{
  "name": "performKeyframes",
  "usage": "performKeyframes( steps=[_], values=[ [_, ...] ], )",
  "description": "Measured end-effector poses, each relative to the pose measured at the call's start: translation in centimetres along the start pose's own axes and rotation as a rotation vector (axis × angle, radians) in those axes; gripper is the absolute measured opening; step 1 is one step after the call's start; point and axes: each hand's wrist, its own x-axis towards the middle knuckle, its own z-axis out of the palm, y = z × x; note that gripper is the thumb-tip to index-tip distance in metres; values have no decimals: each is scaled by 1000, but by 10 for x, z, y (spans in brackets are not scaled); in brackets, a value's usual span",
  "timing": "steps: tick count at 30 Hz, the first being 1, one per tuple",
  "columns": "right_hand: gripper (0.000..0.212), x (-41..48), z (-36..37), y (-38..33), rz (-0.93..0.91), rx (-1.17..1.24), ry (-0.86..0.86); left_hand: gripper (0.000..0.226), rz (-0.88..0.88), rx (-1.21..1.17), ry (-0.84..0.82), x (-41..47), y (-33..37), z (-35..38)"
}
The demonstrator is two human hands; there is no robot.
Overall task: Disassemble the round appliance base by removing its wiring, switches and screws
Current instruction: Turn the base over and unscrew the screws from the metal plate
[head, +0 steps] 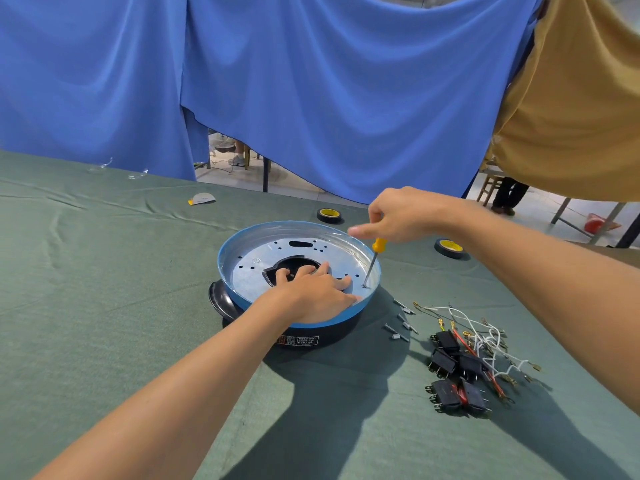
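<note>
From the head camera, the round appliance base (pixel 252 271) sits in the middle of the green-covered worktop (pixel 104 271), just in front of me. It is a shallow dish with a blue rim above a black body. Inside lies a flat silvery metal plate dotted with small holes, with one long slot near the far side and a dark, irregular cutout at the centre. A black handle (pixel 221 301) juts from its left side, and a printed label (pixel 298 341) faces me on the black wall.

My left hand (pixel 311 289) lies flat on the plate, its fingers spread, the tips reaching the edge of the central cutout.

My right hand (pixel 398 216) is above the far right rim, its fingers curled round the top of a yellow-handled screwdriver (pixel 372 261). The shaft stands nearly upright, and its tip is set on a point of the plate near the right rim.

To the right of the base, loose screws (pixel 401 323) lie scattered on the cloth. Beyond them is a heap of black switches (pixel 453 368), tangled with white and red wires (pixel 485 334) that have brass terminals.

Two rolls of tape (pixel 328 214) (pixel 449 247) lie behind the base, one on either side of my right hand. A blue curtain (pixel 311 81) hangs across the back, with a tan cloth (pixel 571 98) at the right.
</note>
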Motion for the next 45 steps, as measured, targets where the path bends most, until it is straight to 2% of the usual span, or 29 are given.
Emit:
performKeyframes(
  steps=[1,2,8,12,18,23,26,28,31,37,40,44,45],
  values=[
    [61,1,0,-1,42,-49,29,47,0,2,-2,0,0,0],
    [63,2,0,-1,65,-77,50,47,1,5,-4,0,0,0],
    [24,-2,3,-7,44,121,58,47,10,20,-4,-1,0,-1],
    [13,-6,-4,-9,8,114,-12,47,5,17,-14,-1,0,-1],
    [9,-7,-14,-9,-51,4,-148,48,1,20,-11,1,-1,0],
    [18,-2,-12,-4,-57,-18,-149,45,11,31,-5,2,-2,0],
    [52,-1,-7,-1,5,-71,-83,45,9,35,-2,1,-1,0],
    [56,-1,-4,0,41,-75,-30,45,13,42,-7,1,-1,0],
    [39,-3,-2,1,40,-66,-18,46,16,47,-5,1,-1,0],
    [11,-6,-8,-3,-62,119,-34,46,15,60,-7,1,-1,0],
    [14,-2,-8,-5,-65,94,-68,46,5,28,-5,2,-1,0],
    [55,3,-4,-5,22,-10,-3,46,6,14,-6,1,-1,0],
    [57,4,-4,-4,44,-4,14,47,7,14,-8,1,-1,0]
  ],
)
